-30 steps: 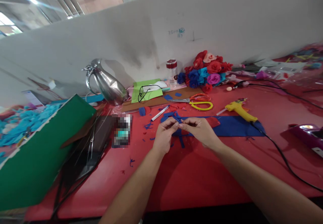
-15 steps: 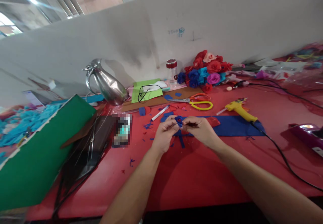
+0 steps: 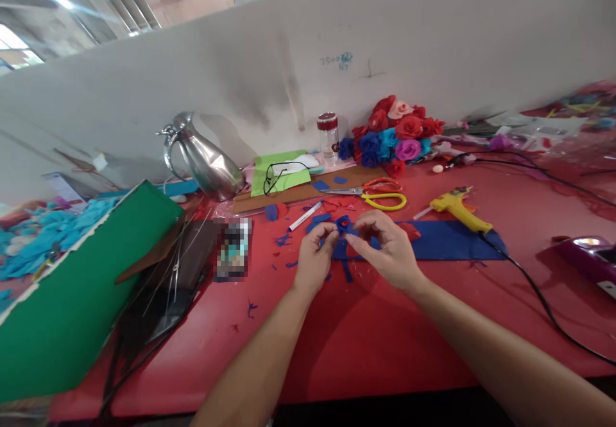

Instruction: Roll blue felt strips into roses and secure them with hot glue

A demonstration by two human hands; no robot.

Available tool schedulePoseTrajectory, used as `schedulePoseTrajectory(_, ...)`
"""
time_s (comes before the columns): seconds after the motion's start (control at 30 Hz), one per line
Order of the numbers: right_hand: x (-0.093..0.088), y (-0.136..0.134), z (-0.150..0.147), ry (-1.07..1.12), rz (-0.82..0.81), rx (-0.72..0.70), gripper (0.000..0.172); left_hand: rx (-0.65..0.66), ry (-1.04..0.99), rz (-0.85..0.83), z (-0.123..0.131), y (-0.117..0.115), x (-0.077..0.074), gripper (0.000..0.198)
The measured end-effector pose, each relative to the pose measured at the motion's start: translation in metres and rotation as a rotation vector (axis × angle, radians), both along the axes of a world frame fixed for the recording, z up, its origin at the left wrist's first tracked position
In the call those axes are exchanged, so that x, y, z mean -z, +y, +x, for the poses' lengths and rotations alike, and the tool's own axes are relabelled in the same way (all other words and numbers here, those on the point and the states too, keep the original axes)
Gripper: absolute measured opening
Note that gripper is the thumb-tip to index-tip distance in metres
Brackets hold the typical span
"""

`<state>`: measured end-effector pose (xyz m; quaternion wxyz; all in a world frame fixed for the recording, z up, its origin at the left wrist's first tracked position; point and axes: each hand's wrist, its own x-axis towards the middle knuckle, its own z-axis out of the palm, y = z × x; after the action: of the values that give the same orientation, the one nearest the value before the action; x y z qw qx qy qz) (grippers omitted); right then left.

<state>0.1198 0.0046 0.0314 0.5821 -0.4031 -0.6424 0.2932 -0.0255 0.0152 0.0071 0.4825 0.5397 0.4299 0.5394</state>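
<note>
A small blue paper flower with a red centre is held over the red tabletop. My left hand pinches it from the left between thumb and fingertips. From the right, my right hand has its thumb and forefinger at the flower's blue edge, while its other fingers curl loosely. Part of the flower is hidden by the fingertips. Beneath both hands lies a long blue paper strip, with a red paper piece on it. Blue scraps are scattered beside my left hand.
A yellow glue gun rests on the strip's right end. Behind are scissors, a marker, eyeglasses, a jar and a bunch of paper flowers. At left stand a metal jug, a phone and a green board.
My right hand's fingers have lifted and spread a little from their tight pinch. The blue flower has opened out slightly and tilted, while my left hand keeps its place.
</note>
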Motion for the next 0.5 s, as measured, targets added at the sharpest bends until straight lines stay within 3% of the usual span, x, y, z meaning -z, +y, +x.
schedulePoseTrajectory(0.27,-0.002,-0.0053,-0.0015,-0.159,0.18,0.164,0.002,-0.012,0.067,0.033,0.0028,-0.002,-0.0003,0.025)
schedulePoseTrajectory(0.5,0.0014,-0.0067,-0.0016,-0.208,0.216,0.175,0.006,-0.01,0.06,0.048,0.0028,-0.0025,0.0001,0.022)
